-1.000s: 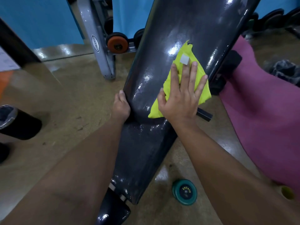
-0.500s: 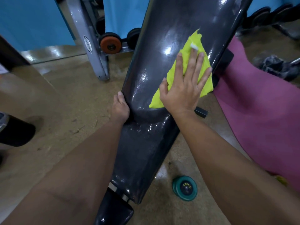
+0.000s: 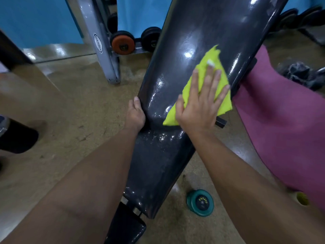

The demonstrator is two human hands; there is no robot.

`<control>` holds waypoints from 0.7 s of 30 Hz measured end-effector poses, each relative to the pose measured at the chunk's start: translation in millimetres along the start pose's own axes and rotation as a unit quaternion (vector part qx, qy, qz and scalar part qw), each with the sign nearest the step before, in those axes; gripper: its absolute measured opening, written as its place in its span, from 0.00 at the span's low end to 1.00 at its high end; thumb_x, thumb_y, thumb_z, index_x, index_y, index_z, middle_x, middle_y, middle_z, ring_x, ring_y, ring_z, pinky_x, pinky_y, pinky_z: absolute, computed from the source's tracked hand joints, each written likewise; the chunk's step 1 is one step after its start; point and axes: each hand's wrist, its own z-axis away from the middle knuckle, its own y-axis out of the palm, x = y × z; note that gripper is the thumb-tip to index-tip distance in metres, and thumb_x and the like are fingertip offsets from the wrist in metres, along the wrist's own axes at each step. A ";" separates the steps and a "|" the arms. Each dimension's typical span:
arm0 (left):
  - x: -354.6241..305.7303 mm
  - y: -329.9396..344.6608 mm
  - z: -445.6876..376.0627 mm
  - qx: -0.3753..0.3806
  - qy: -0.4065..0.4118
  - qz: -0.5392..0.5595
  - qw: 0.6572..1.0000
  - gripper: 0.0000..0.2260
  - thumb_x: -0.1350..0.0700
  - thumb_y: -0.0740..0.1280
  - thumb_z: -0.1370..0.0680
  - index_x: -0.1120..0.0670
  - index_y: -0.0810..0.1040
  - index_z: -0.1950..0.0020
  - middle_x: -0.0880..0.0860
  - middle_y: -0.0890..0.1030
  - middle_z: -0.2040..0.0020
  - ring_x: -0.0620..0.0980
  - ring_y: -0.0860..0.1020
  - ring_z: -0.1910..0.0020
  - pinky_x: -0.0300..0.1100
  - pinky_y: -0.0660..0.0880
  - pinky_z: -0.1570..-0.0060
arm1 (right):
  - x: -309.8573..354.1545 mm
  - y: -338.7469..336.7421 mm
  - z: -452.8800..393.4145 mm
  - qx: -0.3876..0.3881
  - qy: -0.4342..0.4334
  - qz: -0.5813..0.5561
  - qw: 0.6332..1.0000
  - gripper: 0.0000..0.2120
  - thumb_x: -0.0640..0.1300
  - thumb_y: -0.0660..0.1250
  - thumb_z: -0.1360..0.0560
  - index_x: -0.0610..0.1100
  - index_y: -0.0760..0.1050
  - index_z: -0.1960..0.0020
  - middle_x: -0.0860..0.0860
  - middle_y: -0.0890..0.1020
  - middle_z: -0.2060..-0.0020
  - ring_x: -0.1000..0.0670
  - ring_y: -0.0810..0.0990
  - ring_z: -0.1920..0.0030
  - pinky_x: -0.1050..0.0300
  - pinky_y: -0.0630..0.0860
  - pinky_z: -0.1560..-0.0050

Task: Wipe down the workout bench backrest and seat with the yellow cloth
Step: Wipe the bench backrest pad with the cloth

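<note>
The long black glossy backrest (image 3: 184, 41) of the workout bench runs from top right down to the bottom centre, where the smaller black seat (image 3: 125, 229) begins. The yellow cloth (image 3: 207, 67) lies flat on the backrest's right half. My right hand (image 3: 200, 104) presses on the cloth with fingers spread, palm flat. My left hand (image 3: 134, 115) grips the backrest's left edge, thumb on top. The surface around the cloth shines wet.
A pink mat (image 3: 284, 124) lies on the floor to the right, with a dark bundle (image 3: 302, 74) beyond it. A teal dumbbell (image 3: 200, 202) sits on the floor under my right forearm. A grey machine post (image 3: 100, 46) and an orange-faced dumbbell (image 3: 123, 44) stand behind. A black object (image 3: 15, 136) sits at left.
My right hand has slid the cloth up and to the right along the backrest, then slightly back down. My left hand keeps its hold on the edge.
</note>
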 end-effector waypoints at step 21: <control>1.5 -5.0 -1.2 0.021 0.007 0.001 1.000 0.21 0.46 0.48 0.16 0.59 0.69 0.35 0.58 0.74 0.36 0.57 0.70 0.35 0.42 0.61 0.38 | -8.6 3.9 -9.0 -0.019 -0.024 0.029 0.999 0.34 0.55 0.61 0.21 0.43 0.61 0.18 0.37 0.62 0.20 0.36 0.54 0.18 0.31 0.43 0.22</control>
